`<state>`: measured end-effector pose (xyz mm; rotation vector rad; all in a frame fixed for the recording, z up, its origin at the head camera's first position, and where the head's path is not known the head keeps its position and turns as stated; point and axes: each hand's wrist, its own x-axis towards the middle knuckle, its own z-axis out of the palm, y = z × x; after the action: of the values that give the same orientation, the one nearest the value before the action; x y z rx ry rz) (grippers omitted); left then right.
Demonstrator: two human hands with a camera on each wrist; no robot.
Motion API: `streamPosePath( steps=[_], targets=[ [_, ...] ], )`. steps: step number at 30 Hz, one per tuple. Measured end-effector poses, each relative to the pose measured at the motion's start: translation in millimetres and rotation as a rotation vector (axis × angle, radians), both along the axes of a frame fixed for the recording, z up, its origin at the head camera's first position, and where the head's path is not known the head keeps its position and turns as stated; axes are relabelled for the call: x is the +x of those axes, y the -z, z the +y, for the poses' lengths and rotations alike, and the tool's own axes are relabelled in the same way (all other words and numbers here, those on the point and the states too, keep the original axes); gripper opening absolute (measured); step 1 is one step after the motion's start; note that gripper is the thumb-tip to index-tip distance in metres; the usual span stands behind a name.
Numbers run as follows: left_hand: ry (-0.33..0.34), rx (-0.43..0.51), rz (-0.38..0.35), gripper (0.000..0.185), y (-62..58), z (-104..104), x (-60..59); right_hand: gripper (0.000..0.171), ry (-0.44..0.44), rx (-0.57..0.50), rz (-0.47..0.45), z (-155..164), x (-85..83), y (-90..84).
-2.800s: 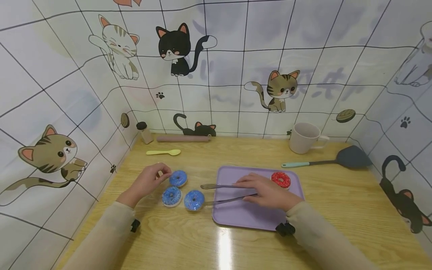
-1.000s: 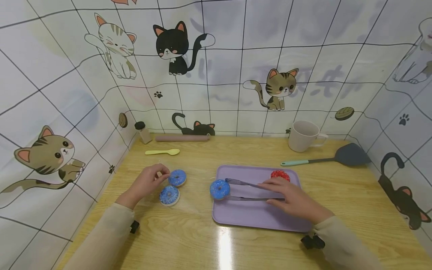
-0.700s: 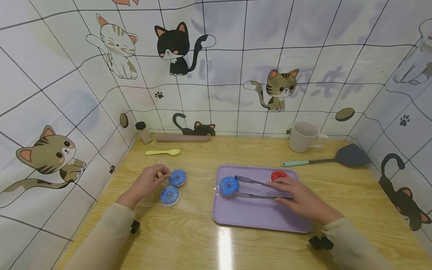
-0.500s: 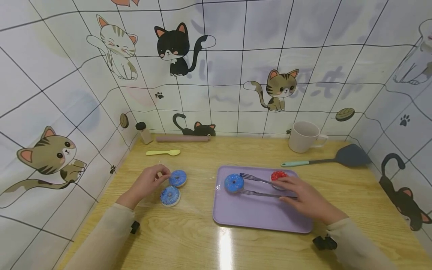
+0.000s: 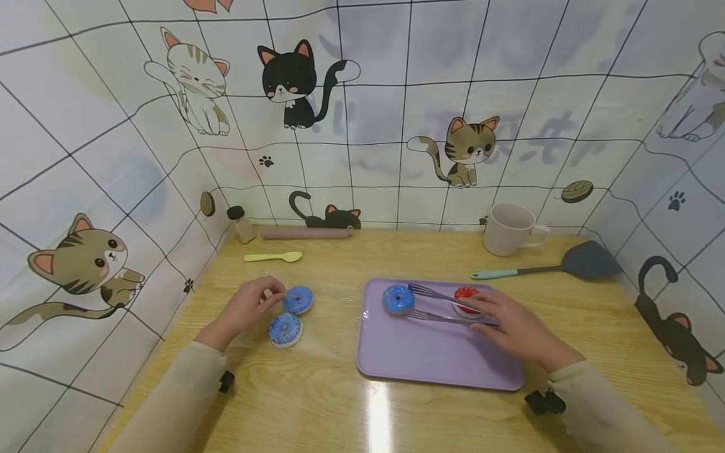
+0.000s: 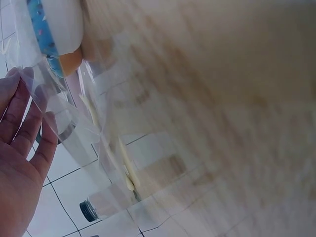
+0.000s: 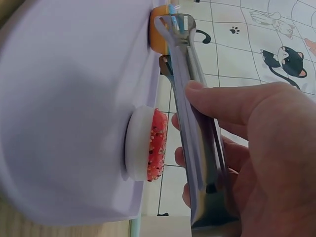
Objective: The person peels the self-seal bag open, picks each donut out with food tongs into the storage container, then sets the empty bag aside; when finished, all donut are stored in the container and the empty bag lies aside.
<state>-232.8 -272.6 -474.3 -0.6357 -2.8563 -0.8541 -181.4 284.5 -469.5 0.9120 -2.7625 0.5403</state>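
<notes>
My right hand [image 5: 512,327] gripped a pair of metal tongs [image 5: 447,306], thumb and fingers curled round the two arms near their joined end. In the right wrist view my thumb [image 7: 232,103] lay across the upper arm of the tongs, with the other fingers tucked beneath. The tips of the tongs clasped a blue-frosted doughnut [image 5: 398,299], one tip on either side of it, at the far left part of the purple tray [image 5: 430,358]. A red-sprinkled doughnut [image 5: 467,297] sat on the same tray just beside my fingers, at the far edge, with the tongs passing close in front of it.

My left hand [image 5: 245,309] rested on the wooden table [image 5: 317,402] with its fingers curled; thumb and fingertips pinched the edge of a clear plastic wrapper [image 6: 74,123] beside the nearer of two more blue doughnuts. One blue doughnut [image 5: 297,299] lay right by my fingertips, and the second [image 5: 285,329] lay just in front of it, close to touching.

Farther back, along the cat-patterned wall, stood a small shaker [image 5: 241,223], a rolling pin [image 5: 306,233] and a yellow spoon [image 5: 274,257]. To the right were a pale mug [image 5: 511,229] and a dark spatula with a teal handle [image 5: 544,267].
</notes>
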Motion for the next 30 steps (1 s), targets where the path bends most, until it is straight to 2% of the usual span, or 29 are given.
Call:
streamPosePath(
  steps=[8,16,18,25,30],
  targets=[
    [0.001,0.002,0.001,0.004,0.8,0,0.8,0.052,-0.007,0.043,0.017,-3,0.0,-4.0],
    [-0.004,0.002,-0.005,0.004,2.6,0,0.6,0.06,0.047,0.025,-0.062,-9,5.5,-11.6],
    [-0.007,0.0,-0.006,0.003,2.7,0,0.4,0.059,0.045,0.009,-0.051,-12,7.6,-12.4],
    [-0.002,-0.004,0.012,0.003,1.7,0,0.2,0.053,-0.071,-0.026,0.081,-33,12.7,-10.0],
    [-0.003,0.003,0.006,0.005,-1.3,2,0.9,0.049,-0.121,-0.031,0.094,-55,12.6,-5.8]
  ],
)
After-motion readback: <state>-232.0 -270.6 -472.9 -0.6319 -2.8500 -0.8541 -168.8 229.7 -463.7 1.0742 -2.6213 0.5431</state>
